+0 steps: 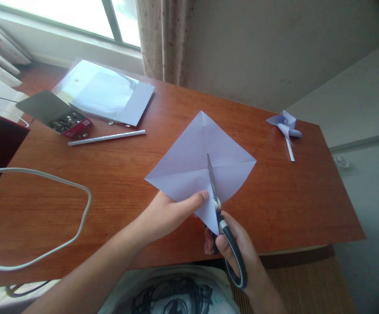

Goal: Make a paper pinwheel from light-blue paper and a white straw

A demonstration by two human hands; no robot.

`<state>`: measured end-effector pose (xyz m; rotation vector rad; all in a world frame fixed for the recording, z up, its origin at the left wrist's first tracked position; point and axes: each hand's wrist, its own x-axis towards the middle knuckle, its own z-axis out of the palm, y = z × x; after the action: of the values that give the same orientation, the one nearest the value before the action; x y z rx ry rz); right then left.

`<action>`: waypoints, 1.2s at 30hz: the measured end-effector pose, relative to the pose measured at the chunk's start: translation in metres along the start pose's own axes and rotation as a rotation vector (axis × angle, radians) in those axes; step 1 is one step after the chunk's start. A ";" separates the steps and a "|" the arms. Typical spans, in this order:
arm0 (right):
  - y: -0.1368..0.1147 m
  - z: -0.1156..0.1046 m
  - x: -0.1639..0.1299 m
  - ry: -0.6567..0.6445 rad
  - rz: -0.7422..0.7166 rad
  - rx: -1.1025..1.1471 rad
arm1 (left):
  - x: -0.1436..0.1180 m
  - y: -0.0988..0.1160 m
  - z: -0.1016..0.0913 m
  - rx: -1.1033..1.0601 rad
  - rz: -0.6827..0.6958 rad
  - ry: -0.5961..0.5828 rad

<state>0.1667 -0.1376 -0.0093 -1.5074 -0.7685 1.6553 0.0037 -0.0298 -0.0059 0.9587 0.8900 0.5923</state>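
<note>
Scissors (222, 224) with dark, white-trimmed handles, grasped in the right hand (241, 244), extend one metal blade over a square sheet of creased pale-lilac paper (186, 161). Thumb uppermost, the left hand (173, 213) grips the sheet's near-left edge above a reddish-brown wooden table (117, 183).

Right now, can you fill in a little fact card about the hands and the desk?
Left hand: pinching the paper sheet, thumb on top
Right hand: gripping the scissors by the handles
Scissors: one blade visible over the paper
Paper: diamond-shaped to the viewer, creased
Desk's right end: paper pinwheel
Desk's left side: white rod, open box, white cable
</note>
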 end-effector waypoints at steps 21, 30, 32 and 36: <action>-0.001 0.001 0.000 -0.011 0.006 0.014 | 0.002 -0.004 -0.002 -0.051 -0.016 0.011; 0.004 -0.003 0.001 -0.047 -0.031 -0.044 | 0.003 -0.005 -0.002 -0.008 0.049 0.058; 0.004 -0.004 0.000 -0.070 -0.039 -0.066 | 0.003 -0.004 -0.002 0.002 0.079 0.127; 0.006 -0.006 -0.004 -0.100 -0.037 -0.091 | 0.003 -0.005 -0.003 -0.013 0.127 0.277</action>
<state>0.1722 -0.1445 -0.0134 -1.4721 -0.9319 1.6981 0.0032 -0.0284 -0.0125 0.9396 1.0740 0.8531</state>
